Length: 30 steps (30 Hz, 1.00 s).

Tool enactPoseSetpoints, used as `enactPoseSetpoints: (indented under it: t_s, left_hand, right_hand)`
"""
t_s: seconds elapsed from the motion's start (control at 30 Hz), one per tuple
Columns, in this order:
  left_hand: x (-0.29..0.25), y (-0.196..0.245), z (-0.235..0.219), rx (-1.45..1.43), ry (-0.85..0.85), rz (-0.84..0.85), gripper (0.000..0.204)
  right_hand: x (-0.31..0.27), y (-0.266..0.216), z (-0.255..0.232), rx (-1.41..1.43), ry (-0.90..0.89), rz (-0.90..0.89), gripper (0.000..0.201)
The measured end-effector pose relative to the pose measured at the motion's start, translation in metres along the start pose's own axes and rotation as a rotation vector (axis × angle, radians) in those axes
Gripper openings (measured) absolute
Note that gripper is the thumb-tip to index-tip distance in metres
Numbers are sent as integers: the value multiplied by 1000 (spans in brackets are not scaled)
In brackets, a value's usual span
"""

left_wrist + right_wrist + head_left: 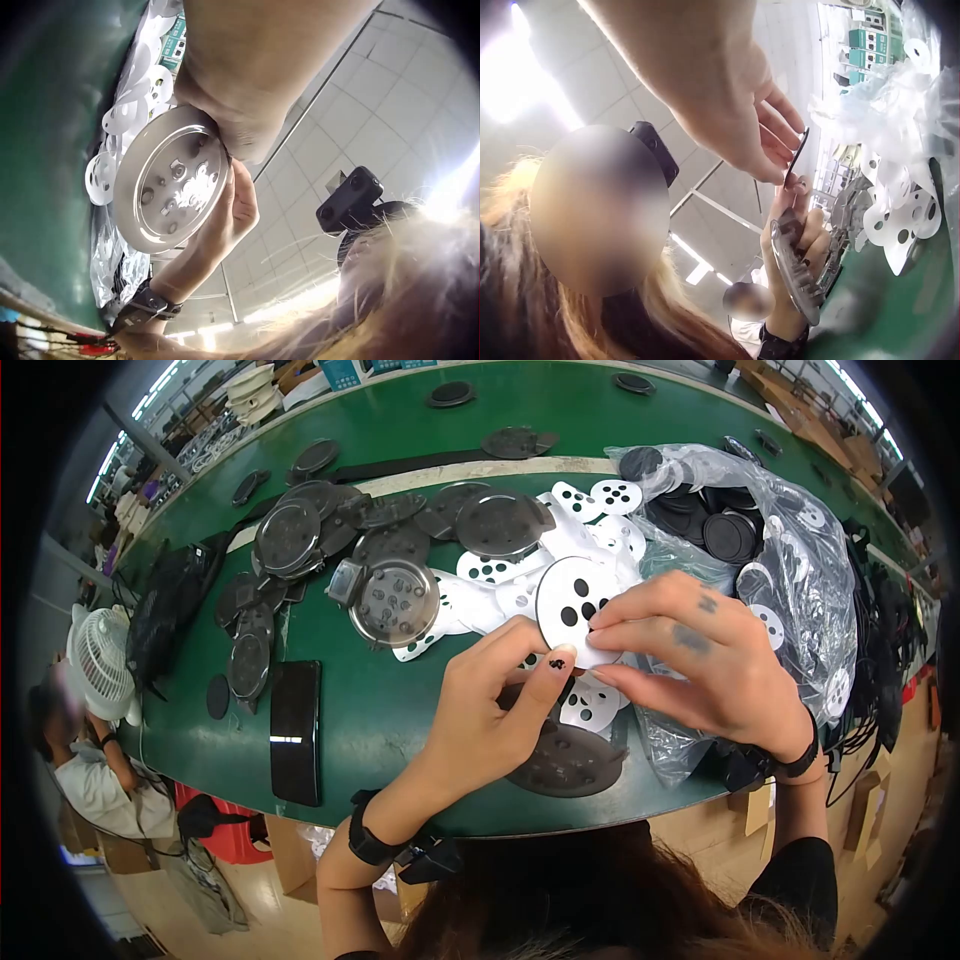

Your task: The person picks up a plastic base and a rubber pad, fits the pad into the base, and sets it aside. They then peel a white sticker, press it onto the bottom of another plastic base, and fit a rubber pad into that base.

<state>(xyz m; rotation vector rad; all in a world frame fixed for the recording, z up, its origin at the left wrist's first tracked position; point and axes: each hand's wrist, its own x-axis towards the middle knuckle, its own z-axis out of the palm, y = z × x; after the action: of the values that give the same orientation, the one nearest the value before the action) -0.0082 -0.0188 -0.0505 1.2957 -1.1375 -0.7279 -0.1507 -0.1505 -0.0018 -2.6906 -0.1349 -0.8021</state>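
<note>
My right hand pinches a thin round white pad with several black holes, raised above the table. At the pad's lower edge are the thumb and fingertips of my left hand. The same left hand grips a round smoky see-through plastic cover below, its lower fingers curled at the cover in the right wrist view. Moulded round bosses show on this cover in the left wrist view. Seen edge-on in the right wrist view, the pad has a dark rim.
White hole-punched sheets and smoky covers lie heaped beyond my hands. To the right, a clear plastic bag holds black round pads. A black phone rests at left on the green table. Another person sits far left.
</note>
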Motion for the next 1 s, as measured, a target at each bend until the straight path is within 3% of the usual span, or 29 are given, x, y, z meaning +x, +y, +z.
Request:
enactPoseSetpoints:
  t_s: [0.23, 0.57, 0.63, 0.77, 0.83, 0.93, 1.0]
  left_hand:
    - [0, -4, 1, 14, 23, 10, 14]
    - [1, -11, 1, 94, 44, 73, 10]
    - [2, -13, 2, 112, 40, 97, 10]
    - [2, -14, 2, 105, 34, 115, 10]
    - [2, -13, 2, 100, 35, 115, 10]
    - [3, -12, 1, 99, 62, 144, 12]
    - [4, -14, -1, 89, 69, 171, 14]
  right_hand:
    - [-8, -4, 13, -170, 14, -86, 19]
    - [-10, -7, 22, -196, 47, -116, 24]
    - [-9, -9, 17, -185, -26, -55, 22]
    - [-8, -5, 17, -133, 1, -21, 18]
    - [-4, -3, 13, 71, 43, 98, 15]
    - [2, 10, 1, 143, 122, 157, 11]
    - [1, 21, -5, 156, 224, 320, 8]
